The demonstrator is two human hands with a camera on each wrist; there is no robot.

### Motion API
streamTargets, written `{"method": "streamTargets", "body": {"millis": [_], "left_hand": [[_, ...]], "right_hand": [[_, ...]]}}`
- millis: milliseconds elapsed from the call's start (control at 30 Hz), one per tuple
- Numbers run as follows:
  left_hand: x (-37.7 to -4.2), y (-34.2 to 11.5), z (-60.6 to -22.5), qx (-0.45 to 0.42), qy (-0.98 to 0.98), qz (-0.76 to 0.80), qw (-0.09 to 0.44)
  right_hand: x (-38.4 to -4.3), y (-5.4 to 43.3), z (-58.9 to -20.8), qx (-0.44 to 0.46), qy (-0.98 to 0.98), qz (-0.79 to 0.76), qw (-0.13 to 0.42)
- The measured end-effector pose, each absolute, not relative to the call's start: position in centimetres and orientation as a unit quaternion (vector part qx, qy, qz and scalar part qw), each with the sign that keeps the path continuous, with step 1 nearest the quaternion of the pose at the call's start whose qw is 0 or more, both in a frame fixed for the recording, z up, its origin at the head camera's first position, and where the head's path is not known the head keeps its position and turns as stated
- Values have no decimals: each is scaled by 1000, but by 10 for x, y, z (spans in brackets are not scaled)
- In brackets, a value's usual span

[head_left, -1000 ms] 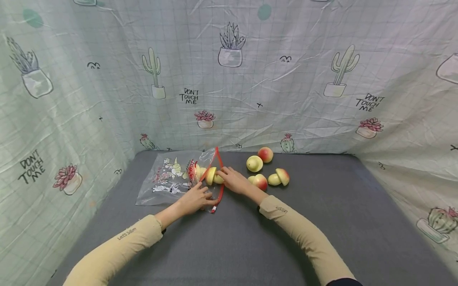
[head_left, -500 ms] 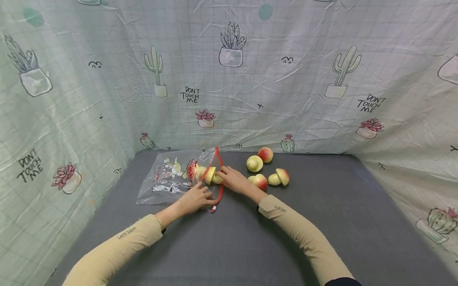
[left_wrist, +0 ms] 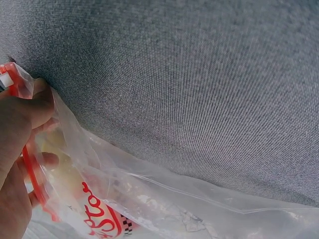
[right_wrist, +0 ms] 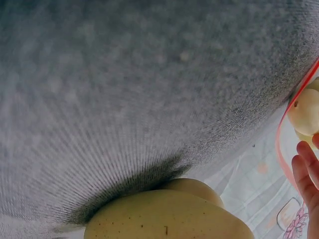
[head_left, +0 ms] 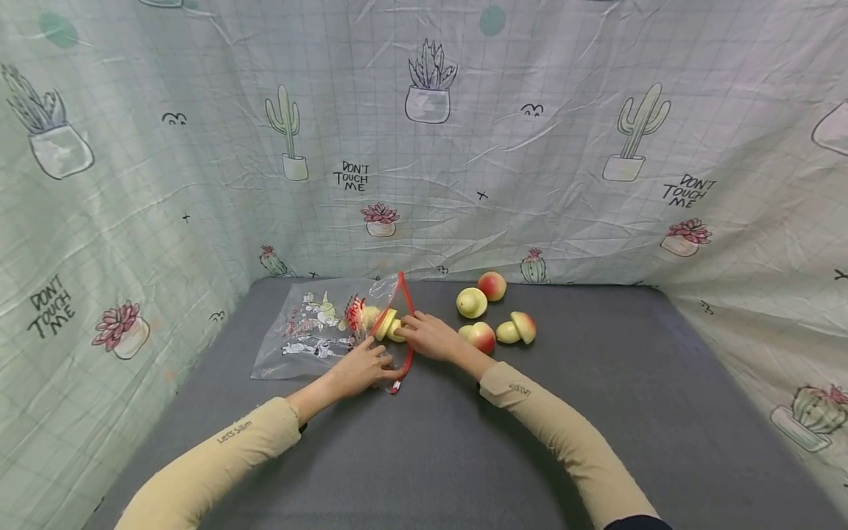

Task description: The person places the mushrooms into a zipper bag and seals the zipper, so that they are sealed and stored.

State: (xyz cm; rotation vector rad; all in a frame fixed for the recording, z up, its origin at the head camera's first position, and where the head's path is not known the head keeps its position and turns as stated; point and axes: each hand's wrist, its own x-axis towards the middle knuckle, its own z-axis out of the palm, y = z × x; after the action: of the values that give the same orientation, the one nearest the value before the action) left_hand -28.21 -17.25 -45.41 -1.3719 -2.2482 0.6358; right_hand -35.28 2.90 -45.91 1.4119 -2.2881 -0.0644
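Observation:
In the head view a clear zip bag (head_left: pixel 285 353) with red trim lies flat on the table, its mouth facing right. My left hand (head_left: pixel 361 368) pinches the near edge of that mouth; the thumb (left_wrist: pixel 37 107) and fingers show close up in the left wrist view. One toy mushroom (head_left: pixel 386 324), yellow with a stubby stem, lies in the bag's mouth. My right hand (head_left: pixel 432 338) reaches to its stem, and the fingers (right_wrist: pixel 303 164) look fairly straight against it in the right wrist view. Another yellow mushroom (head_left: pixel 368 317) shows through the plastic, partly covered by red print.
Several yellow-and-red toy mushrooms sit right of the bag, including a red-capped one (head_left: pixel 492 286), an upturned one (head_left: pixel 472 302) and one on its side (head_left: pixel 518 328). Another mushroom (head_left: pixel 480 337) is beside my right wrist. A patterned curtain (head_left: pixel 424 184) hangs behind the grey table (head_left: pixel 424 456).
My right hand has shifted slightly left, and the mushroom in the bag's mouth has moved a little farther in. My left hand holds the bag edge in the same place.

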Motion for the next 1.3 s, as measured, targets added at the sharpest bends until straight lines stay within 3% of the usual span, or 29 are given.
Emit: {"method": "streamTargets", "body": {"millis": [300, 1300], "left_hand": [[-282, -173, -456, -493, -812, 231, 211], [-281, -172, -454, -474, -819, 266, 187]], "right_hand": [[-352, 28, -458, 505, -841, -35, 192], [-353, 13, -461, 466, -857, -120, 183]]}}
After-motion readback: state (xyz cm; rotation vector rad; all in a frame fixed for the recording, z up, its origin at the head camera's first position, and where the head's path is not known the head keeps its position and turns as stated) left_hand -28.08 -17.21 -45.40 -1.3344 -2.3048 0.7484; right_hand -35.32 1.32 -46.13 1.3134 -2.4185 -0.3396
